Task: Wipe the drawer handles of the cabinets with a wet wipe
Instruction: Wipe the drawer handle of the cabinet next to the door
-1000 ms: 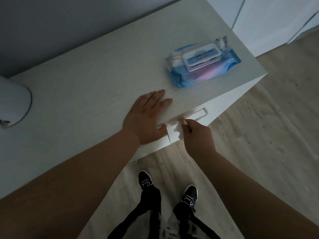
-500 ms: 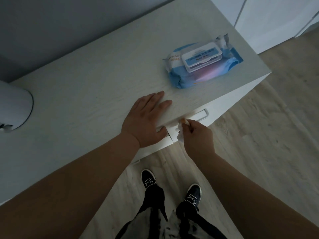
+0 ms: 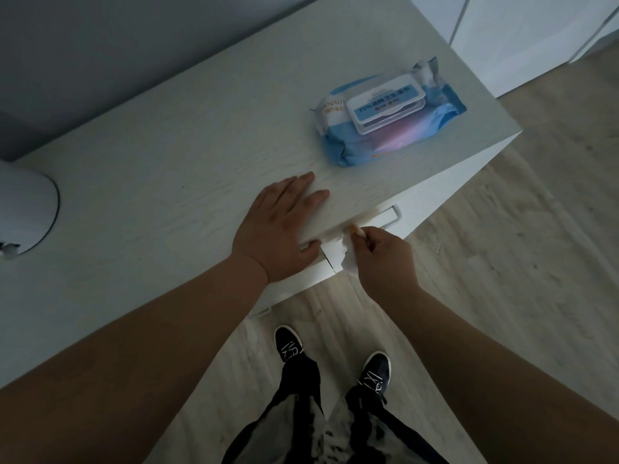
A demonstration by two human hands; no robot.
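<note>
The wet wipe (image 3: 347,260) is a small white sheet, crumpled and creased, with its loose lower part hanging in soft folds against the pale drawer front (image 3: 422,199). Its upper part is bunched between the thumb and curled fingers of the right hand (image 3: 383,259), which pinches it just under the front edge of the cabinet top (image 3: 160,169). That is at the left end of the drawer handle (image 3: 397,214). The handle is a slim, light metal bar, and only its right portion and bent corner show past the fingers; whether the wipe wraps the bar or just touches it cannot be told. The left hand (image 3: 281,229) lies flat on the cabinet top near the front edge, fingers straight and together, holding nothing, with the thumb at the lip. Farther back on the same surface, well apart from both hands, sits a blue and white pack of wipes (image 3: 388,118) with its white lid closed. A rounded white object (image 3: 25,212) stands at the far left edge.
</note>
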